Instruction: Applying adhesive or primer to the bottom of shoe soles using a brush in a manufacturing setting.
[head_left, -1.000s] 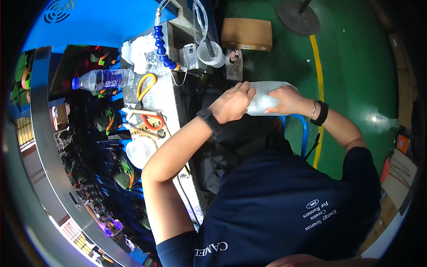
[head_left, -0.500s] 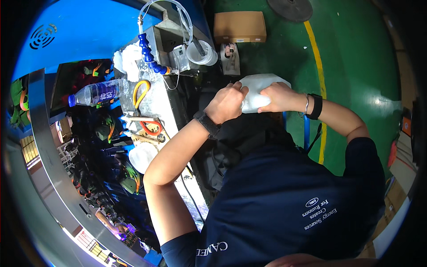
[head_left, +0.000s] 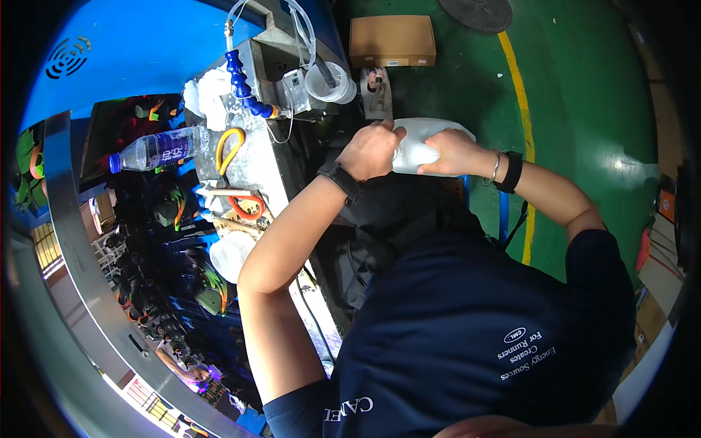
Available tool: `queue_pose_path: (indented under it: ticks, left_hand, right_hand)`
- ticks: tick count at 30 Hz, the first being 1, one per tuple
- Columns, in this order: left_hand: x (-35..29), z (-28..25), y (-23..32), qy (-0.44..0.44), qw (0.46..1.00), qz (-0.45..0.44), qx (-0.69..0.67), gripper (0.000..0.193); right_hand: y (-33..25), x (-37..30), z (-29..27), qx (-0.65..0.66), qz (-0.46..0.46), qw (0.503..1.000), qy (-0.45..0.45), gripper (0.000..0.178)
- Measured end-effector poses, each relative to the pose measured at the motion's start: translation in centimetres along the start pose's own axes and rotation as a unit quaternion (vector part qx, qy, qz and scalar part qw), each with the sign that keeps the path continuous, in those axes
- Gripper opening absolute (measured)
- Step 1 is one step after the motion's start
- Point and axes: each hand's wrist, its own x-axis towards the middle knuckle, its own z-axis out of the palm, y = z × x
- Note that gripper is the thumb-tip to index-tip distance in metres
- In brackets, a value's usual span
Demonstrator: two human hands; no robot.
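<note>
A pale, translucent white piece that looks like soft plastic is held in front of my body, above my dark clothing. My left hand is closed in a fist-like grip on its left end, knuckles upward. On its right side, my right hand presses with the thumb on the near face, the other fingers hidden behind it. Whether it is a bag or a container cannot be made out. Both wrists wear black bands.
The workbench on the left carries a blue-capped water bottle, yellow-orange looped handles, a blue segmented hose and a white cup. A cardboard box lies beyond my hands. Another person's forearm shows at lower left.
Both hands and the white piece have shifted slightly up and left in view. The piece looks a little differently tilted or bent; both hands keep their grip.
</note>
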Motion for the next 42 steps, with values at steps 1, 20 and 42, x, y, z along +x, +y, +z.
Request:
queue_pose_path:
  ticks: [1,20,42]
  left_hand:
    - [0.0,0.3,-0.3,0.001,1.000,0.000,-0.001,0.035]
    - [-0.8,1.8,-2.2,0.032,0.999,0.016,0.002,0.039]
    - [-3.5,-0.9,0.0,0.255,0.954,-0.060,-0.146,0.032]
  right_hand:
    - [-0.1,0.1,0.2,-0.001,0.000,1.000,-0.001,0.039]
    - [-0.7,1.6,1.5,0.020,0.029,0.999,0.016,0.039]
    - [-0.2,2.4,0.2,0.043,0.019,0.997,0.057,0.040]
